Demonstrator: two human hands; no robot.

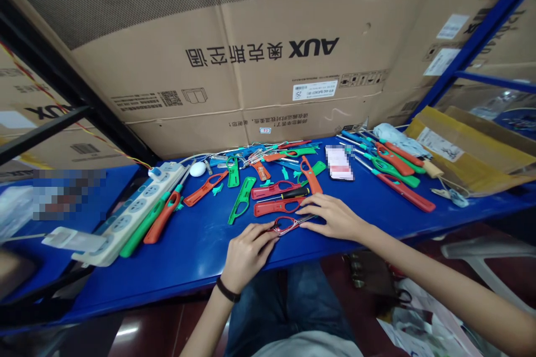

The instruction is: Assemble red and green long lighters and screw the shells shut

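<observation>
My left hand (247, 252) and my right hand (330, 214) meet near the front edge of a blue table (201, 245). Between them lies a red lighter shell with a thin metal rod (288, 224). Left-hand fingertips pinch its left end. My right hand presses its fingers flat on the right end. Just behind lie a red shell half (274, 206) and a black-handled screwdriver (293, 193). Several red, orange and green shell halves (242, 199) are scattered farther back.
A white power strip (129, 215) lies at the left beside a green and an orange long lighter (161, 220). Assembled lighters (396, 175) sit at the right, near an open cardboard box (469, 150). Large cartons (251, 50) wall the back. A blurred card (339, 163) lies mid-table.
</observation>
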